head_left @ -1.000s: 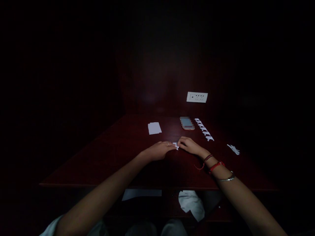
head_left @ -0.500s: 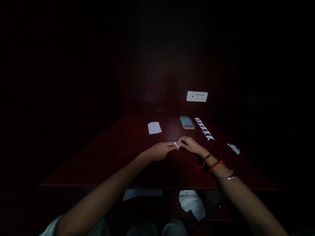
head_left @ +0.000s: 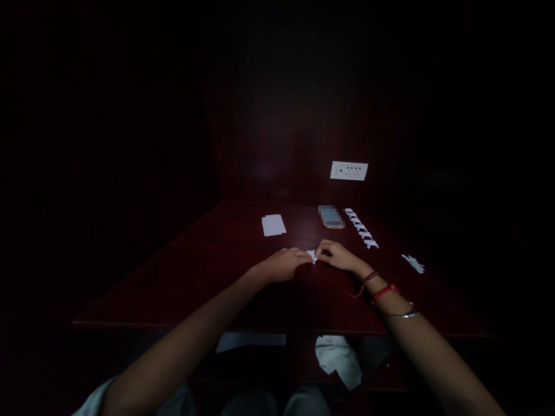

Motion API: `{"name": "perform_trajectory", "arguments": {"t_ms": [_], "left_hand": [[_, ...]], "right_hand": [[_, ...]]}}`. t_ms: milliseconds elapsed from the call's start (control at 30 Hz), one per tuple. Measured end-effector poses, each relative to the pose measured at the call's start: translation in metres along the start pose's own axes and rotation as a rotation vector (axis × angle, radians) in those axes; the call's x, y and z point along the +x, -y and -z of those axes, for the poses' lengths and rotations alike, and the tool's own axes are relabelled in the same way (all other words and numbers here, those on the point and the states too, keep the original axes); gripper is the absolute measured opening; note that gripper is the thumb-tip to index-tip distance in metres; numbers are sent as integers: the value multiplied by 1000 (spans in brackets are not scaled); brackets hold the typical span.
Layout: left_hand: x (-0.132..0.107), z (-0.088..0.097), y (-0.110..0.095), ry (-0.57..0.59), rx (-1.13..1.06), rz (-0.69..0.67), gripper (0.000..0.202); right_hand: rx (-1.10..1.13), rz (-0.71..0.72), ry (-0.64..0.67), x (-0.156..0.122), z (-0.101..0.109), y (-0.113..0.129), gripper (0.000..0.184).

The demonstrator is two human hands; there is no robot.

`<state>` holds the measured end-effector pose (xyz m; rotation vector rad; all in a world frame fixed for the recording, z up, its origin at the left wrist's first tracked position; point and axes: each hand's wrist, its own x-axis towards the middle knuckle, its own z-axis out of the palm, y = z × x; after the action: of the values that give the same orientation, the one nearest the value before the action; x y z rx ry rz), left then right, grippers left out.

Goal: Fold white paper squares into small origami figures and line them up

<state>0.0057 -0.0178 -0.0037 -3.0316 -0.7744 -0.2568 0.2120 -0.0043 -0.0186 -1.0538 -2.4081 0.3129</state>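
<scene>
Between my two hands, low on the dark red table (head_left: 208, 260), is a small folded piece of white paper (head_left: 313, 256). My left hand (head_left: 288, 263) has its fingers closed on the paper's left side; a ring shows on one finger. From the other side my right hand (head_left: 336, 255) pinches at the paper's right edge with thumb and forefinger. The fingers cover part of the paper, so its full shape is hidden.
Beyond my hands lie a stack of white paper sheets (head_left: 274, 225) and a phone (head_left: 331, 216). A row of folded white papers (head_left: 361, 228) runs beside it. Thin paper strips (head_left: 413, 264) lie farther right. A socket panel (head_left: 349, 171) is on the wall. Crumpled white material (head_left: 338, 358) sits below the tabletop.
My right hand has shifted slightly to the right along the folded paper's edge. My left hand stays on the paper. The whole view has moved a little.
</scene>
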Motion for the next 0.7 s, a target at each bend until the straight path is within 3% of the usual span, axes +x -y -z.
{"name": "perform_trajectory", "arguments": {"t_ms": [200,700], "left_hand": [[0,0,1,-24,-4,-3,45],[1,1,1,25,4,-15,56]], "right_hand": [[-4,-60,-17,2,-2,-1,13],[10,-152,8,6,-3,3,11]]}}
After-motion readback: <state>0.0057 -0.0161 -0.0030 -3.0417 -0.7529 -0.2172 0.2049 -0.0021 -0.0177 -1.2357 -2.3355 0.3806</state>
